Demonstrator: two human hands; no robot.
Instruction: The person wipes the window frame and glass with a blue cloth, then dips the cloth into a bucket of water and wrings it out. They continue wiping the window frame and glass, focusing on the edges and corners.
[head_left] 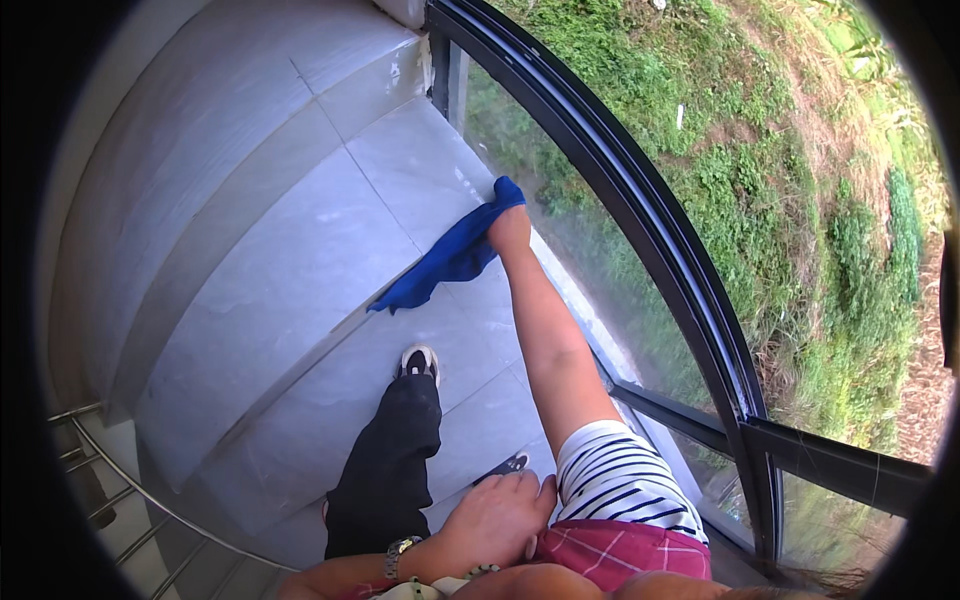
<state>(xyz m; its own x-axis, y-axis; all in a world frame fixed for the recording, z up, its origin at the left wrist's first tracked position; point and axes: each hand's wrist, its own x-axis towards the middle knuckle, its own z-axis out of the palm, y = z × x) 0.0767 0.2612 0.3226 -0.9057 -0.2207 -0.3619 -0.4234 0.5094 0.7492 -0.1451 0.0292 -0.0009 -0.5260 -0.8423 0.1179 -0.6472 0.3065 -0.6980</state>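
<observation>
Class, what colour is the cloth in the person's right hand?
The cloth is deep blue, seen best in the head view.

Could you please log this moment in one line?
Right hand: grips crumpled blue cloth; Left hand: beside black-striped white sleeve; Setting: grey tiled stairs

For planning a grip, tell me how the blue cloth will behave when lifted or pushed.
The blue cloth would likely flop, since it trails in loose folds from the right hand. It is probably light for its size, as it looks thin. Pushed, it may bunch up, judging by its creases.
</observation>
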